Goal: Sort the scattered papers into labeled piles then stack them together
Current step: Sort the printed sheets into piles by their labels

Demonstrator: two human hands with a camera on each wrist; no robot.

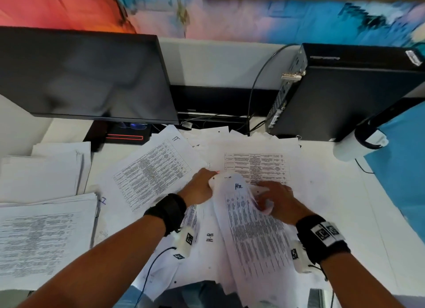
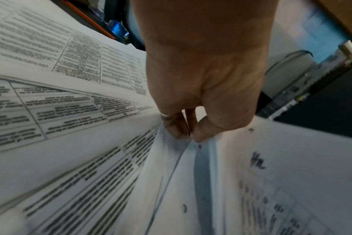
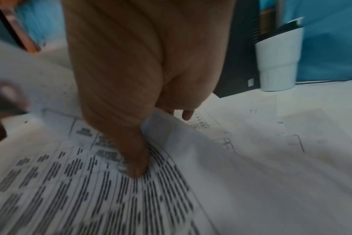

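Printed sheets lie scattered over the white desk point(image 1: 333, 192). A bowed sheet marked "Ha" point(image 1: 250, 227) arches up in the middle. My left hand point(image 1: 202, 188) pinches its far left corner point(image 2: 191, 147) between thumb and fingers. My right hand point(image 1: 276, 201) grips the sheet's right edge, thumb pressed on the print point(image 3: 137, 167) and fingers curled under the fold. A sheet marked "H-R" point(image 1: 209, 237) lies below it, and a sheet with a table marked "П" point(image 1: 151, 170) sits to the left.
Two piles of papers point(image 1: 41, 234) point(image 1: 46, 170) rest at the left edge. A dark monitor point(image 1: 85, 75) stands behind left, a black computer case point(image 1: 349, 91) behind right, with cables between. A white cup point(image 1: 351, 147) stands at the right.
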